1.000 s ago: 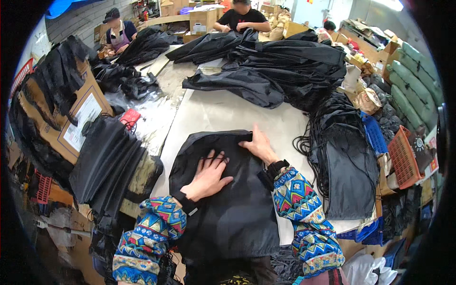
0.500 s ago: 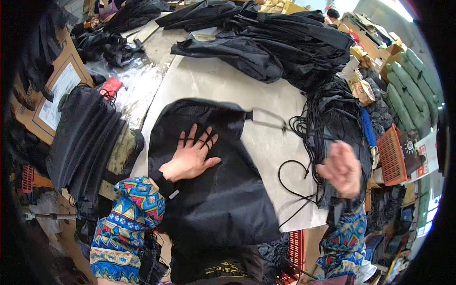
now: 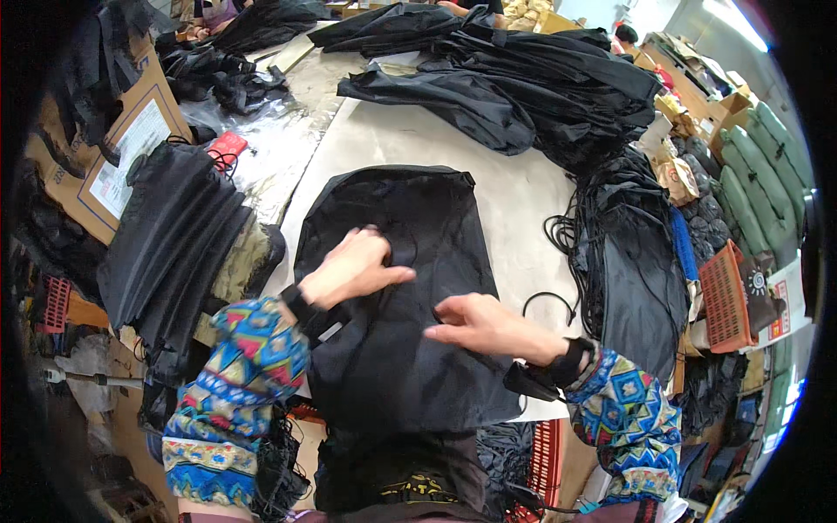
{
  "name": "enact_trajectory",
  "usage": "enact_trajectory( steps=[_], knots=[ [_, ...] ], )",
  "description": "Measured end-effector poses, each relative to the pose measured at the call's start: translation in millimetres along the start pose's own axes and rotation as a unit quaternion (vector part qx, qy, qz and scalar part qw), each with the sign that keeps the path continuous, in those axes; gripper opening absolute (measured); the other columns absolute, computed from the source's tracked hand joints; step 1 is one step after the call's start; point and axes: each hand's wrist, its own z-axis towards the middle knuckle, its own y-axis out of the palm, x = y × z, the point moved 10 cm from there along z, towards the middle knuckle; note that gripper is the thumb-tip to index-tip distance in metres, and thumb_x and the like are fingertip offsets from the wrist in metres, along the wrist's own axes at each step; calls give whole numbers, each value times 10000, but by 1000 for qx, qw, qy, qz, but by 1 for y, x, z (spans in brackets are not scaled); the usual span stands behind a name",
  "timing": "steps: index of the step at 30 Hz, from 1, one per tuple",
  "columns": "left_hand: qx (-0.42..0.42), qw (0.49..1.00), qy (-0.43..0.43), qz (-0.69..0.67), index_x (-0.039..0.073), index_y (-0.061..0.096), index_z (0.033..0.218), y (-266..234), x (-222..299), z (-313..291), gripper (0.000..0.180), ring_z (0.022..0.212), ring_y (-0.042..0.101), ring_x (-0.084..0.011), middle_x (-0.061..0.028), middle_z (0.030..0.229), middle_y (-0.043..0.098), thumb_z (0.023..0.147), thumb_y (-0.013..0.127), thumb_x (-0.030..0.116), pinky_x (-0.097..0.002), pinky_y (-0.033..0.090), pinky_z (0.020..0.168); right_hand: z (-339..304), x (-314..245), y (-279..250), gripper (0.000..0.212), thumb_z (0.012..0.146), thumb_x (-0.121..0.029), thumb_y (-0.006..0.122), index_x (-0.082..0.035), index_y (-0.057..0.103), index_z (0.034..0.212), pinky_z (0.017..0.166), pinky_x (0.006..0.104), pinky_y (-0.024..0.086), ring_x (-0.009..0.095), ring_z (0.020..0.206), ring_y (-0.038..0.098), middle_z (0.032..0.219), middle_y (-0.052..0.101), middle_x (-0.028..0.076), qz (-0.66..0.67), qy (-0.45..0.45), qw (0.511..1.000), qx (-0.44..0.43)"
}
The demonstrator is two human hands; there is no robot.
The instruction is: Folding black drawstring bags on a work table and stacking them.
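A black cloth bag (image 3: 397, 366) lies flat before me, its rounded end away from me and its near end by the table's edge. Over its upper left part is my left hand (image 3: 353, 266), thumb apart from the bent, slightly smeared fingers. A thin black cord (image 3: 403, 253) curves on the cloth beside these fingers; whether it still loops round them is hard to see. My right hand (image 3: 497, 327) reaches in over the bag's right side, thumb and forefinger apart, with nothing visible between them. Its other fingers are mostly hidden.
More black bags with cords (image 3: 623, 253) hang over the table's right side, and a heap of black cloth (image 3: 540, 87) lies at the back. Folded black pieces (image 3: 179, 235) stand at the left near a red packet (image 3: 227, 150). An orange basket (image 3: 728, 296) is at the right.
My right hand has come from the cord bundle at the right to over the bag. My left hand has gone from spread flat to bent fingers. The bag's upper right corner now lies flat.
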Motion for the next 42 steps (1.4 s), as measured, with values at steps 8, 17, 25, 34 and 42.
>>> enact_trajectory(
  steps=[8,17,25,34,42],
  knots=[
    [113,981,-30,-152,18,593,795,13,6,-77,223,758,622,-328,-155,781,623,766,725,195,-408,489,658,17,-13,17,285,793,-229,707,-3,607,933,696,379,496,337,778,616,783,621,163,-107,-74,981,143],
    [229,843,-294,-387,-48,551,1132,-33,-119,-100,360,612,645,-162,-138,1003,621,828,662,108,-295,517,547,29,94,-86,329,864,-123,636,58,551,1125,616,272,528,157,596,619,895,613,132,224,162,920,278],
    [207,811,-185,-515,0,671,927,-7,-145,-108,207,738,608,-95,-41,781,654,836,493,-55,-220,476,696,32,140,-56,179,858,-50,573,-14,658,1011,588,180,467,52,684,571,798,629,9,417,141,871,219],
    [86,968,214,-96,49,446,1362,-45,67,-80,718,1276,424,-311,-179,1348,482,771,749,322,-404,351,1062,4,101,-88,198,836,-20,541,-24,634,1011,626,282,474,169,667,585,793,650,70,91,18,942,322],
    [58,973,220,44,195,482,1353,24,63,-91,544,1292,370,-375,-174,1380,423,844,651,288,-456,340,1060,-88,10,-17,427,781,-122,623,-56,537,1194,792,343,482,219,964,580,1069,571,88,-444,-227,863,79]
  ],
)
